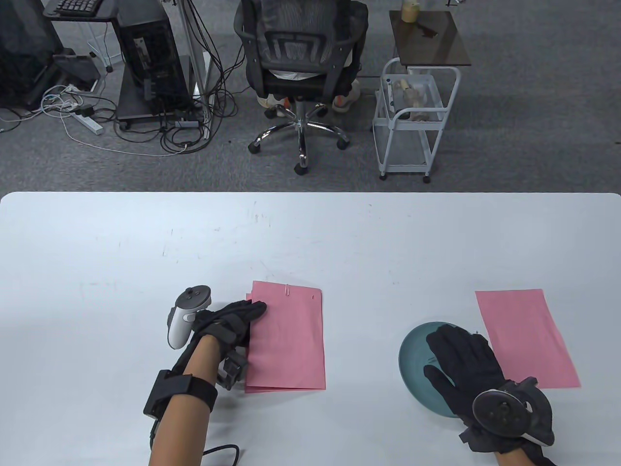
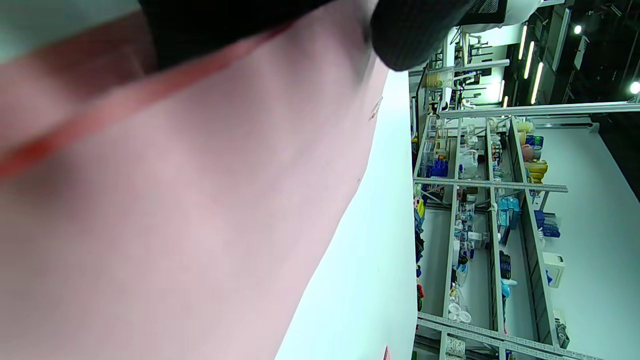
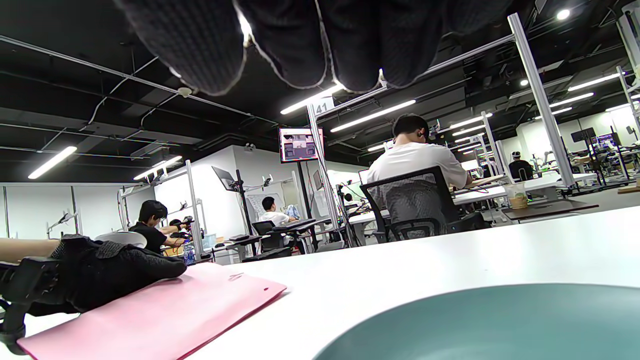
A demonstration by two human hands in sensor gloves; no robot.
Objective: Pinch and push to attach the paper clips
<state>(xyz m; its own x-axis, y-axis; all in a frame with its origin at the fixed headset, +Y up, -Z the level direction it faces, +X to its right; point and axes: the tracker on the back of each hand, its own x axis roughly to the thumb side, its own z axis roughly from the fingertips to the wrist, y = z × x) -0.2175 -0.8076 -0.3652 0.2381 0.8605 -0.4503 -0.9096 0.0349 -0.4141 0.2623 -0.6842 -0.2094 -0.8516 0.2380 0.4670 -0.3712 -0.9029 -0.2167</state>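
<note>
A stack of pink sheets (image 1: pixel 291 340) lies left of the table's middle, with a silver paper clip (image 1: pixel 288 290) on its far edge. My left hand (image 1: pixel 250 313) rests flat on the stack's left edge, fingers straight. The left wrist view shows the same pink stack (image 2: pixel 200 210), the clip (image 2: pixel 376 107) and a black fingertip (image 2: pixel 415 40). My right hand (image 1: pixel 453 347) is spread flat over a teal plate (image 1: pixel 412 361); what lies under the palm is hidden. In the right wrist view its fingers (image 3: pixel 295 45) hang above the plate (image 3: pixel 500 320), with the left hand (image 3: pixel 100 280) on the stack (image 3: pixel 175 320).
A single pink sheet (image 1: pixel 526 337) lies to the right of the plate. Beyond the table's far edge (image 1: pixel 310 193) stand an office chair (image 1: pixel 301 73) with a seated person and a white trolley (image 1: pixel 412 121).
</note>
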